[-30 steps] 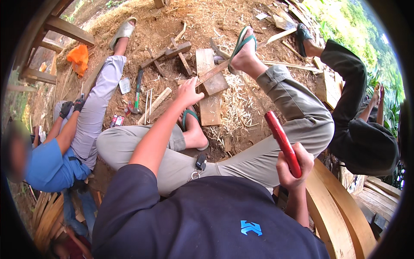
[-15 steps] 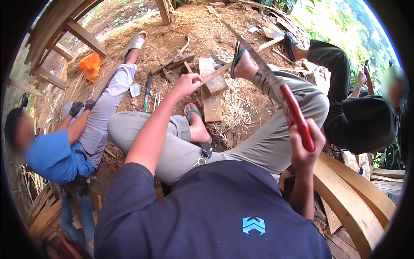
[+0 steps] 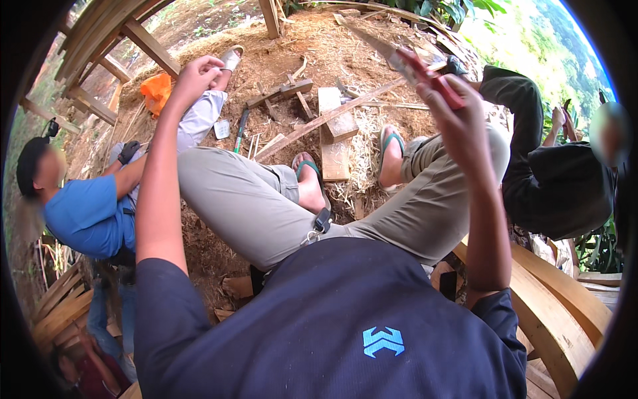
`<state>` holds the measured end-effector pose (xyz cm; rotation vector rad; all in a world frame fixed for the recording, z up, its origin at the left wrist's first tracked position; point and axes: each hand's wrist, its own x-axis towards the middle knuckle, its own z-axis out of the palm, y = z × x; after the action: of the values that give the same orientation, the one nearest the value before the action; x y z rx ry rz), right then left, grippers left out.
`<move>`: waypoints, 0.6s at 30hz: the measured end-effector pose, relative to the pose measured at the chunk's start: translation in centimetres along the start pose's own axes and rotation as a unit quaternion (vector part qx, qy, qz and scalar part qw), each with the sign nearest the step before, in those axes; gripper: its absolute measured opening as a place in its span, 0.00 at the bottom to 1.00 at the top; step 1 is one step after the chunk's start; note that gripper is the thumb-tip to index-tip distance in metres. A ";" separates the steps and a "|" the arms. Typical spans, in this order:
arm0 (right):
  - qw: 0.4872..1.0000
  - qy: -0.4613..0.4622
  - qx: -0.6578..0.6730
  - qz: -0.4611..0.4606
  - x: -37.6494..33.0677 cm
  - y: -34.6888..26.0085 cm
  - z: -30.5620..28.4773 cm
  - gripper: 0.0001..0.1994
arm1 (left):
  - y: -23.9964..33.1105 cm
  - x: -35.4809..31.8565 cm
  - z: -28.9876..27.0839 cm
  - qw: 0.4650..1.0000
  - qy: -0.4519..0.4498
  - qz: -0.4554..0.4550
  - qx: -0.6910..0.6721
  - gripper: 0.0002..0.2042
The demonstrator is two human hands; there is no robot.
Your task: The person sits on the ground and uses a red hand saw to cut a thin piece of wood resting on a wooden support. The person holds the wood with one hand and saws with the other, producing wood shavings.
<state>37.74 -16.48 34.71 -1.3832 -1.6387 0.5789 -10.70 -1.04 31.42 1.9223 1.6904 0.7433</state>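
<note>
My right hand (image 3: 458, 110) is raised at the right, closed around the red handle of a handsaw (image 3: 435, 81). The saw's blade points up and to the left, away from me. Out at the left, my left hand (image 3: 201, 76) is lifted with loosely bent fingers apart and nothing visible in them. Between my feet, a long thin wooden strip (image 3: 296, 136) lies slantwise across a short wooden block (image 3: 339, 126). The block rests on a plank (image 3: 333, 163) on the ground.
A person in a blue shirt (image 3: 86, 216) sits at the left, another in dark trousers (image 3: 515, 133) at the right. Crossed wood pieces (image 3: 286, 92), a green-and-black-handled tool (image 3: 240, 130) and an orange bag (image 3: 156, 93) lie ahead. Curved beams (image 3: 551, 312) stand at my right.
My left hand has left the wooden strip's area and swung up and left. My right hand has carried the saw forward. My right foot has come down to the ground, and the strip lies lower.
</note>
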 end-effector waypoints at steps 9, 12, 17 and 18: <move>0.964 -0.093 0.174 0.180 0.5 10.6 7.1 0.14 | -2.8 1.5 6.2 0.971 -0.200 -0.118 0.058 0.16; 0.965 -0.073 0.155 0.200 -0.1 15.0 9.5 0.17 | -4.5 2.7 15.1 0.951 -0.288 -0.099 0.061 0.20; 0.962 -0.098 0.128 0.221 -0.9 19.1 12.7 0.18 | -9.3 0.5 25.0 0.919 -0.358 -0.057 0.153 0.35; 0.959 -0.108 0.127 0.229 -1.1 19.4 12.8 0.17 | -10.1 0.1 26.1 0.914 -0.351 -0.067 0.193 0.37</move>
<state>37.15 -9.97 12.41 -1.5508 -1.3441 1.2049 -0.64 0.51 5.33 1.9486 1.5283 -0.3505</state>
